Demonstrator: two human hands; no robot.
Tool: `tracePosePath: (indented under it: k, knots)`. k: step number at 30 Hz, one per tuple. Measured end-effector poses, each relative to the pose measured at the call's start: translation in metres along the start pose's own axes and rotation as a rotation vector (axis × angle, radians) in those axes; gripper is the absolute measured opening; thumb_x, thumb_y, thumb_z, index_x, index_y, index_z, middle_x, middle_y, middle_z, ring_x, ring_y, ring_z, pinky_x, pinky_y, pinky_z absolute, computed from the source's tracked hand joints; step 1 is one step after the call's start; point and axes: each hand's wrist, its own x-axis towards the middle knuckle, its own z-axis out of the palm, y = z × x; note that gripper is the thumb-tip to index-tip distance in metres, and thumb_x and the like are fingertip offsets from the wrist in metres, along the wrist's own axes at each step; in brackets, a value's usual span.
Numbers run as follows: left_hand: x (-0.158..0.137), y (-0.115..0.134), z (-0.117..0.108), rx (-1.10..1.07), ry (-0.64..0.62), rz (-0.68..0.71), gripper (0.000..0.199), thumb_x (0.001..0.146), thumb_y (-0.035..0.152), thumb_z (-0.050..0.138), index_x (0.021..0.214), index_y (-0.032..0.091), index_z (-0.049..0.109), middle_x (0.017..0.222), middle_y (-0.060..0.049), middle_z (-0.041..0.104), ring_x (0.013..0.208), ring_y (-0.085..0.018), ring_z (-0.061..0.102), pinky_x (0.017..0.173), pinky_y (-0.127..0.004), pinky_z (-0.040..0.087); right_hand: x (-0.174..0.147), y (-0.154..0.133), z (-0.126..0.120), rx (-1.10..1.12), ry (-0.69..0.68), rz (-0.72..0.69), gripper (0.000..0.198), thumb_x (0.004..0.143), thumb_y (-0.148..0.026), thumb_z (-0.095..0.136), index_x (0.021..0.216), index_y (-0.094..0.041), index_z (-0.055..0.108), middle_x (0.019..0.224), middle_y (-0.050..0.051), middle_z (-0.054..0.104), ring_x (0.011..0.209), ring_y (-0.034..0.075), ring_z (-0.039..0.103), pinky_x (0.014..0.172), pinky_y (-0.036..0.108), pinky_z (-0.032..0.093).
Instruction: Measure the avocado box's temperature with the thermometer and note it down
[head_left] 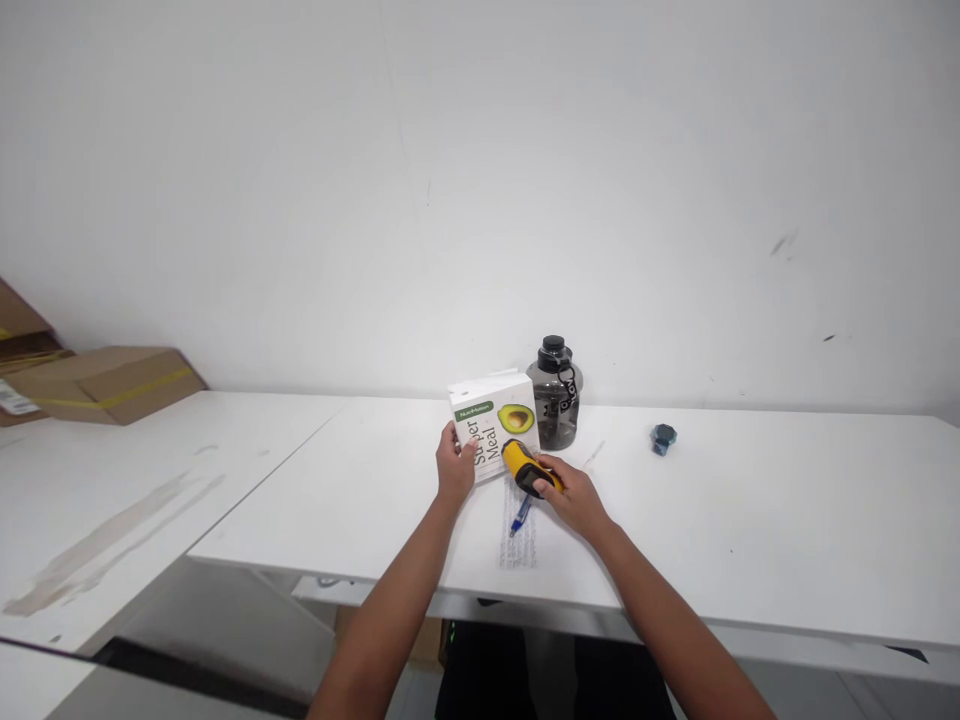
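Note:
My left hand [456, 466] grips the lower left side of a white box [491, 415] printed with an avocado and the words "Super Meal". The box is tilted a little, its top towards the wall. In my right hand [574, 492] is a yellow and black handheld device [529, 470], which looks like an infrared thermometer. Its front end is close to the box's lower right face; I cannot tell if they touch. Beneath them, a blue pen [520, 515] lies on a strip of printed paper [517, 552].
A dark translucent water bottle [556, 400] stands behind the box on the right. A dark watch-like item [663, 438] lies farther right on the white table [787, 520]. Cardboard boxes [112, 380] sit at the far left. A thin clear item [595, 455] lies near the bottle.

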Motion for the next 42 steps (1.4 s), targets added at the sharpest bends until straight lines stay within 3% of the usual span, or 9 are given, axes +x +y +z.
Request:
tracePosePath:
  k: [25,35,42]
  knots:
    - [0.0,-0.001,0.0,0.039,-0.001,0.016,0.039,0.075,0.029,0.061,0.113,0.019,0.058,0.104,-0.007,0.069,0.092,-0.023,0.067,0.08,-0.038,0.056,0.001,-0.001,-0.003,-0.039,-0.051,0.038,0.043,0.09,-0.051,0.051,0.123,-0.026,0.062,0.12,0.005,0.071,0.104,0.026,0.069,0.09,0.039,0.054]
    - [-0.002,0.004,0.003,0.097,0.008,0.03,0.035,0.075,0.036,0.06,0.105,0.019,0.058,0.097,-0.005,0.069,0.084,-0.021,0.065,0.073,-0.036,0.055,0.001,0.002,-0.003,0.005,0.001,0.027,0.04,0.088,-0.051,0.055,0.117,-0.025,0.065,0.114,0.006,0.073,0.1,0.026,0.07,0.087,0.039,0.055]
    - [-0.002,0.003,0.004,0.129,-0.006,0.023,0.045,0.075,0.037,0.063,0.115,0.018,0.056,0.104,-0.008,0.068,0.091,-0.023,0.064,0.08,-0.037,0.053,0.003,0.011,-0.006,-0.013,0.015,0.004,0.042,0.088,-0.054,0.055,0.115,-0.023,0.067,0.11,0.007,0.074,0.096,0.026,0.071,0.085,0.039,0.056]
